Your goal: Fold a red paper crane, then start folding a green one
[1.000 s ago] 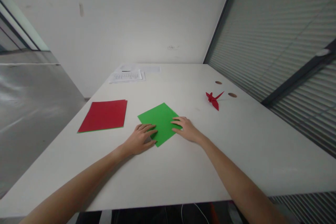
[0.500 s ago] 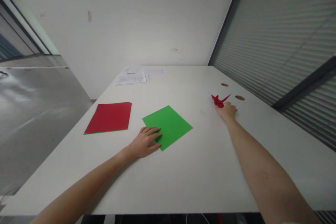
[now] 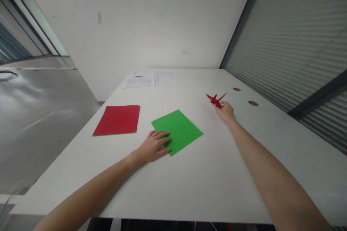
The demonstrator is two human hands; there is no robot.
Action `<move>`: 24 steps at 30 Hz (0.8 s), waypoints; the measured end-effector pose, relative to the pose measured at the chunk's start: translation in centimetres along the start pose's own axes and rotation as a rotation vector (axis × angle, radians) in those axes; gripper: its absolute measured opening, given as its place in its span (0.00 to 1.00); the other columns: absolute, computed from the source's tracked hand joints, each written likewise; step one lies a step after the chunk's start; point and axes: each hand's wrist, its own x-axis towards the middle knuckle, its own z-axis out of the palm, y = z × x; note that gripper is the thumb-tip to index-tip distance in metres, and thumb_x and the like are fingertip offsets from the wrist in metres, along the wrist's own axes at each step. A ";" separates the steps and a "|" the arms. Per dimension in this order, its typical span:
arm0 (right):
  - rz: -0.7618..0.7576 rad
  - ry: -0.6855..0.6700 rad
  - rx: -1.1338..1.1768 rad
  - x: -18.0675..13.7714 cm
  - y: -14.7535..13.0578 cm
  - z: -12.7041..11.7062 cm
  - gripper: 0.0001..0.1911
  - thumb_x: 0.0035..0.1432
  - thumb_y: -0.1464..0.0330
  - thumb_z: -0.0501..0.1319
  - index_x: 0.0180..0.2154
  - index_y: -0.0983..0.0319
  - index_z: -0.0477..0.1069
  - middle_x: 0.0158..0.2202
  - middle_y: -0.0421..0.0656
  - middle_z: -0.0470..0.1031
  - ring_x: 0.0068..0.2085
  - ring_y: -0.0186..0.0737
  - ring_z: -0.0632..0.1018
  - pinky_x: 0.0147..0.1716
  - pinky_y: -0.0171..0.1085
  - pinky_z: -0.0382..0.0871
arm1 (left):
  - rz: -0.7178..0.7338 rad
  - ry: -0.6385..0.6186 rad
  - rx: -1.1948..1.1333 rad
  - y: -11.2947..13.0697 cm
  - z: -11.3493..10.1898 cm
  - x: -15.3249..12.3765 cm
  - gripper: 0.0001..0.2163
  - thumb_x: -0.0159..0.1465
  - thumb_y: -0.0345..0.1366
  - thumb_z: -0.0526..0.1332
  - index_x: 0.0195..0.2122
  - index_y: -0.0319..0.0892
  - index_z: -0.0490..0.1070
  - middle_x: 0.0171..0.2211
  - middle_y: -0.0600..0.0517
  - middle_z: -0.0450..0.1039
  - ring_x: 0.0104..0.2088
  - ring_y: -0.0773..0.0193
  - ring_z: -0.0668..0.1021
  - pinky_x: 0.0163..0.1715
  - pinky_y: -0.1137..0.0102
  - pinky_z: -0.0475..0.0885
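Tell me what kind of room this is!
It looks like an office or meeting room, though I can't be sure: there's a big white table, slatted blinds on the right and papers towards the far end.

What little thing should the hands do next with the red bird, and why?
I'd probably have the right hand gently set the red bird on the table beside the green paper. It has the bird in its grip, while the left hand rests on the paper's near left edge, so letting go would likely free it to help.
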 end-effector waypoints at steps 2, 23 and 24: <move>-0.039 -0.057 0.033 -0.1 -1.6 1.3 0.18 0.59 0.65 0.63 0.50 0.64 0.69 0.44 0.49 0.75 0.40 0.40 0.77 0.38 0.39 0.74 | -0.033 0.109 -0.041 -0.2 -0.1 0.3 0.20 0.64 0.45 0.59 0.56 0.47 0.66 0.58 0.45 0.66 0.57 0.52 0.68 0.56 0.54 0.62; -0.701 -0.477 0.049 -12.5 -12.3 3.9 0.27 0.61 0.60 0.59 0.59 0.61 0.61 0.54 0.51 0.68 0.54 0.47 0.70 0.55 0.47 0.65 | -0.714 0.791 -0.568 -8.2 -4.4 4.4 0.12 0.52 0.43 0.67 0.28 0.38 0.74 0.23 0.51 0.74 0.22 0.65 0.76 0.21 0.73 0.68; -0.694 -0.513 0.032 -13.0 -11.6 3.5 0.26 0.61 0.60 0.59 0.59 0.62 0.62 0.54 0.51 0.68 0.54 0.48 0.70 0.55 0.47 0.65 | -0.769 0.831 -0.558 -9.6 -5.4 4.3 0.11 0.51 0.42 0.68 0.28 0.38 0.75 0.23 0.51 0.74 0.22 0.64 0.76 0.22 0.73 0.69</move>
